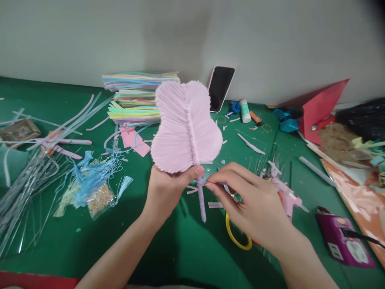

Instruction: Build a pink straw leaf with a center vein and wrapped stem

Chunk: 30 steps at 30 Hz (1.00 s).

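Note:
My left hand is closed around the base of a pale pink wing-shaped piece made of pipe cleaners, held upright above the green table. Its twisted purple-pink stem hangs down below my thumb. My right hand pinches the stem just right of my left thumb, fingers pressed together. Under my right hand lie scissors with a yellow handle loop.
A stack of pastel pipe cleaners sits at the back, a phone leans on the wall. Blue tassels and a bead bag lie left, silver wires far left. A pink glue gun, purple power strip and red paper are right.

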Each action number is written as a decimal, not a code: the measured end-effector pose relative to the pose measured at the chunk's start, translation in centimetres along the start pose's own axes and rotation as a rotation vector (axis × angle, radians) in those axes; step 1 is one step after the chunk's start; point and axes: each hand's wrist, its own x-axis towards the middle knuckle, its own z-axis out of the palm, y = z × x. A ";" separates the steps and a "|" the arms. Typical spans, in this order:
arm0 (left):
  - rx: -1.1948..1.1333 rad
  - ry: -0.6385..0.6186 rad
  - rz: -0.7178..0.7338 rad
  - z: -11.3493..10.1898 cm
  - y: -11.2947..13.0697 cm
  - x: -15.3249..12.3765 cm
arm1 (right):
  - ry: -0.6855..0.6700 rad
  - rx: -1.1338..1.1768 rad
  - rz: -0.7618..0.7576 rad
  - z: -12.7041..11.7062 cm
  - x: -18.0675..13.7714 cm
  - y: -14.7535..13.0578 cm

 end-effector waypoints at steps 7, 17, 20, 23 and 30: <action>-0.320 -0.084 -0.157 0.1 0.1 0.2 | 0.059 0.110 -0.053 0.5 0.0 1.3; 0.136 0.410 0.221 0.6 -2.9 0.3 | 0.173 -0.226 0.117 2.5 -1.5 -2.1; -0.060 0.376 0.135 1.0 -2.5 0.4 | 0.309 -0.137 0.234 5.5 -2.7 -2.9; -0.260 0.318 -0.003 1.4 -1.8 0.3 | 0.488 -0.095 0.286 8.7 -4.0 -2.7; -0.522 0.159 -0.149 1.4 -1.2 -0.2 | 0.598 0.163 0.263 10.2 -4.2 0.1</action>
